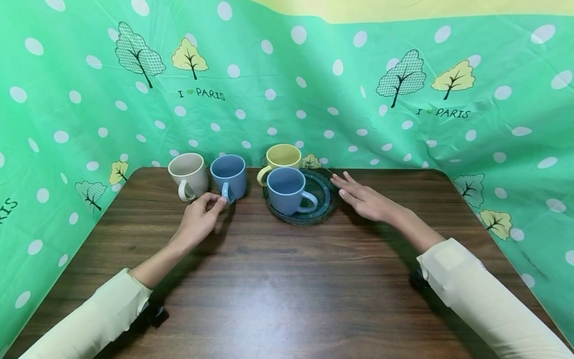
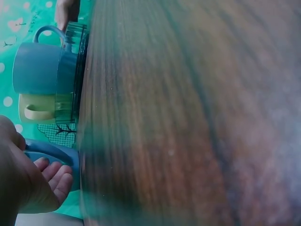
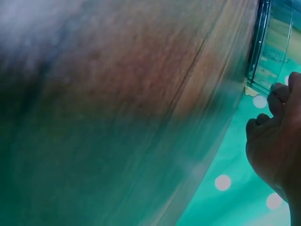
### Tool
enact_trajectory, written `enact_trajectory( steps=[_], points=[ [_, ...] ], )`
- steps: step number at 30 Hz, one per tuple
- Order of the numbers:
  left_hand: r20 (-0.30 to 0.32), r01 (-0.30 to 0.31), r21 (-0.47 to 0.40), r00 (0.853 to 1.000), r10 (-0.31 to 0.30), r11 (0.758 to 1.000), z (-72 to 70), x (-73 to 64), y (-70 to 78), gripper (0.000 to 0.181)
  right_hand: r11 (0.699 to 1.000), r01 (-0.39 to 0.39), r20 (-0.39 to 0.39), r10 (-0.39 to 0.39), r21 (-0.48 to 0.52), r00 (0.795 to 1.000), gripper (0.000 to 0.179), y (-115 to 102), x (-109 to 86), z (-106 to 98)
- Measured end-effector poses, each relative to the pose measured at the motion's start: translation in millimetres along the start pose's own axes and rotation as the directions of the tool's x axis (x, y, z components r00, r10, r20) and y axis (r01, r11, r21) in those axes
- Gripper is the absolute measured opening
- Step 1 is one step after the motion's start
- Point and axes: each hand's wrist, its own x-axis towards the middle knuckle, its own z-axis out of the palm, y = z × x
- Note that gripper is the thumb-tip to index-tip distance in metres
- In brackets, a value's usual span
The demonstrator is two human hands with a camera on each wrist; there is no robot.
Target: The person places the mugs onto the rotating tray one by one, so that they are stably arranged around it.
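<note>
In the head view, my left hand (image 1: 197,219) pinches the handle of a blue mug (image 1: 233,177) that stands upright on the table. Its thumb and forefinger meet at the handle, while the other fingers curl loosely below in the left wrist view. My right hand (image 1: 369,203) is flat with its fingers extended, fingertips right at the rim of a round dark glass dish (image 1: 324,188). Inside that dish a second blue mug (image 1: 284,195) stands upright, handle to the right. Behind it is a yellow mug (image 1: 290,158), partly hidden, handle to the left.
A white mug (image 1: 197,175) stands just left of the blue one, its handle toward me. The wooden table (image 1: 278,279) ends at the back against a green dotted cloth (image 1: 296,99). Dark wrist cameras hang under both sleeves.
</note>
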Motion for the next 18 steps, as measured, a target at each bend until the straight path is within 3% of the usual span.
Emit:
enact_trajectory(
  steps=[14, 18],
  points=[
    [0.011, 0.037, -0.114, 0.999, -0.036, 0.993, 2.1, 2.8, -1.5, 0.055, 1.0, -0.007, 0.024, 0.007, 0.019, 1.0, 0.06, -1.9, -13.3, 1.8],
    [0.016, 0.04, -0.187, 0.999, -0.038, 0.982, 3.4, 4.1, -1.6, 0.051, 1.0, -0.006, 0.022, 0.005, 0.02, 1.0, 0.059, -3.1, -16.5, 2.0]
  ],
)
